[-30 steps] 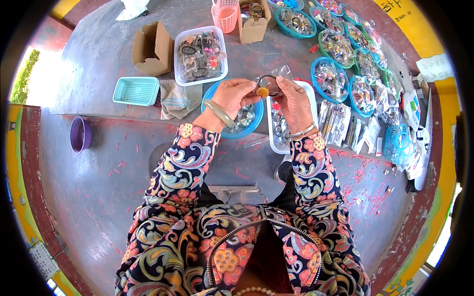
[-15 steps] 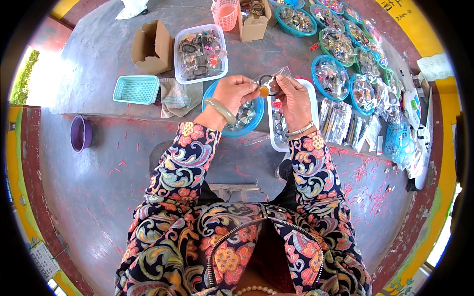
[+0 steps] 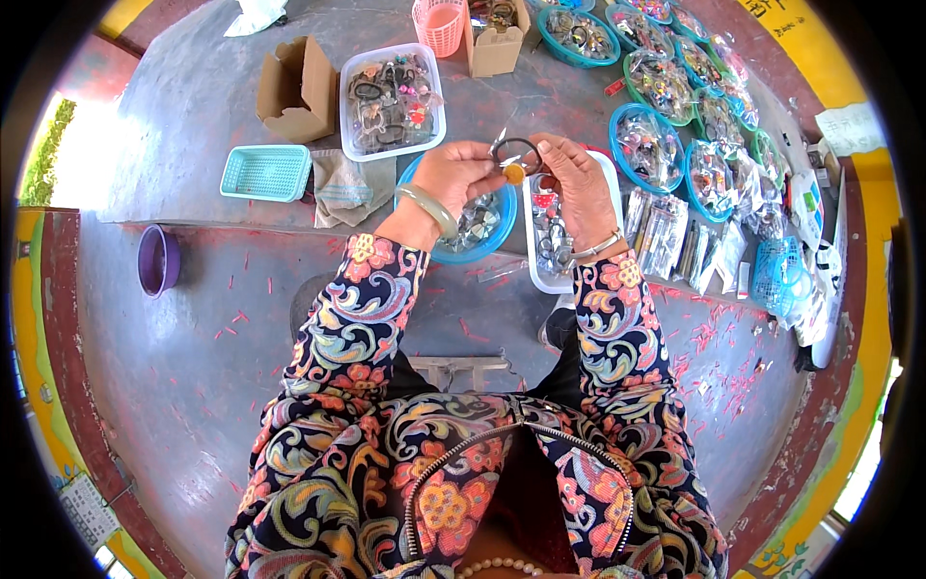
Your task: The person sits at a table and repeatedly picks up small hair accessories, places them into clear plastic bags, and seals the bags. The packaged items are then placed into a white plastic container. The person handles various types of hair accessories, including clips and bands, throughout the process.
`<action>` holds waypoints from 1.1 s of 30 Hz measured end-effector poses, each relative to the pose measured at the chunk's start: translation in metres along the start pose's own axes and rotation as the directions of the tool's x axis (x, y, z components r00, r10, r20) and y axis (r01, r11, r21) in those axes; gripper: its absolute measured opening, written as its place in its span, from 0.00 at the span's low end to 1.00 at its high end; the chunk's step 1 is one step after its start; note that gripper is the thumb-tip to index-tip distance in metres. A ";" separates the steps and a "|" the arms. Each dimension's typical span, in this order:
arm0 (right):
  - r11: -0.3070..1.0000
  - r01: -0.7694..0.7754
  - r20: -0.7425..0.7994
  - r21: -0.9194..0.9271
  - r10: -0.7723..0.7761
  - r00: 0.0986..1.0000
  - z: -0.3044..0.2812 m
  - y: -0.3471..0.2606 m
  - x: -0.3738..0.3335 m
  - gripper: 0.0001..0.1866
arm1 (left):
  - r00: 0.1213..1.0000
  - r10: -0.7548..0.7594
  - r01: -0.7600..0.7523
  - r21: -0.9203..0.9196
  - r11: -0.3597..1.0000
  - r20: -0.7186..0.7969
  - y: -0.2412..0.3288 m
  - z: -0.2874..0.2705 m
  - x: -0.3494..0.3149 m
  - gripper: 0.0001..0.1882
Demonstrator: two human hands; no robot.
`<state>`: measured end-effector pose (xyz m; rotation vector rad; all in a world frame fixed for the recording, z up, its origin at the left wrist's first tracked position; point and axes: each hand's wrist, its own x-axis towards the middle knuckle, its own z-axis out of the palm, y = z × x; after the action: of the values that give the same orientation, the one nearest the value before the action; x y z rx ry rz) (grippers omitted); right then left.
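Observation:
Held up over the table is a black hair tie with a round amber-yellow ornament hanging at its lower side. My left hand pinches it from the left, fingers closed. From the other side my right hand grips the loop between thumb and fingers. A clear sliver of plastic sticks up by the left fingertips. Below my left hand stands a blue basin holding small ornamented pieces. Beneath my right hand is a white tray with more small accessories, partly covered by the hand.
A white tub of bagged hair ties stands ahead, beside an open cardboard box. At left are a mint basket and a folded cloth. Several basins of packets fill the right, behind plastic-wrapped packs. A purple bucket stands low left.
The clear plastic bag that spread between my hands is now mostly out of sight. The hair tie's loop shows more openly, and my right hand has shifted slightly right and turned.

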<state>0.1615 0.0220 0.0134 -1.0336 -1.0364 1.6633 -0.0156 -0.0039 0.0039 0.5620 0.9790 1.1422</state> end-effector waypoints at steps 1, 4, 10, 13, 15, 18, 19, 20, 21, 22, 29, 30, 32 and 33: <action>1.000 -0.015 0.009 0.001 0.015 1.000 -0.001 0.001 0.001 0.11 | 0.999 0.022 -0.023 -0.029 0.999 -0.030 0.002 0.000 0.000 0.09; 0.999 -0.049 0.030 -0.008 0.049 0.998 -0.004 0.005 0.002 0.10 | 0.999 0.032 -0.034 -0.044 0.998 -0.044 0.005 -0.001 -0.002 0.08; 0.997 -0.066 0.032 -0.038 0.068 0.997 -0.003 0.005 0.001 0.09 | 0.996 0.056 -0.058 -0.024 0.998 -0.072 0.007 0.000 -0.002 0.07; 0.999 -0.039 0.054 -0.038 0.041 0.998 -0.003 0.006 0.002 0.08 | 0.990 0.095 -0.102 -0.060 0.993 -0.102 0.007 0.001 -0.003 0.08; 0.999 -0.023 0.063 -0.038 0.025 0.998 -0.004 0.007 0.002 0.08 | 0.992 0.096 -0.099 -0.036 0.994 -0.086 0.006 0.002 -0.002 0.09; 0.998 -0.022 0.087 -0.052 0.026 0.996 -0.004 0.008 0.002 0.06 | 0.996 0.071 -0.071 -0.001 0.997 -0.049 0.007 0.005 -0.003 0.09; 0.998 -0.027 0.091 -0.056 0.032 0.995 -0.003 0.008 0.002 0.06 | 0.998 0.059 -0.058 0.011 0.998 -0.036 0.007 0.006 -0.004 0.10; 0.998 -0.031 0.094 -0.061 0.037 0.995 -0.003 0.008 0.002 0.06 | 0.998 0.056 -0.055 0.006 0.998 -0.021 0.006 0.005 -0.004 0.10; 0.997 -0.036 0.097 -0.066 0.042 0.994 -0.003 0.007 0.002 0.05 | 0.999 0.053 -0.052 0.000 0.999 -0.005 0.005 0.004 -0.002 0.10; 0.995 -0.040 0.103 -0.087 0.049 0.993 -0.003 0.007 0.002 0.05 | 0.999 0.049 -0.049 -0.004 0.999 0.009 0.004 0.003 -0.002 0.11; 0.977 -0.035 0.124 -0.212 0.062 0.990 -0.005 0.005 0.002 0.06 | 0.998 0.052 -0.053 0.020 0.998 0.042 0.006 0.005 -0.004 0.09; 0.976 -0.027 0.115 -0.214 0.053 0.992 -0.005 0.006 0.002 0.06 | 0.997 0.059 -0.060 0.018 0.998 0.049 0.006 0.006 -0.005 0.09; 0.962 -0.012 0.080 -0.273 0.035 0.996 -0.006 0.009 0.003 0.07 | 0.997 0.053 -0.054 0.012 0.998 0.050 0.004 0.008 -0.005 0.10; 0.953 -0.005 0.064 -0.303 0.025 0.998 -0.006 0.010 0.003 0.07 | 0.998 0.043 -0.044 0.010 0.999 0.041 0.004 0.009 -0.005 0.10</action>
<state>0.1641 0.0233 0.0014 -1.1905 -1.3622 1.5908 -0.0102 -0.0060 0.0136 0.6158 0.9417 1.1605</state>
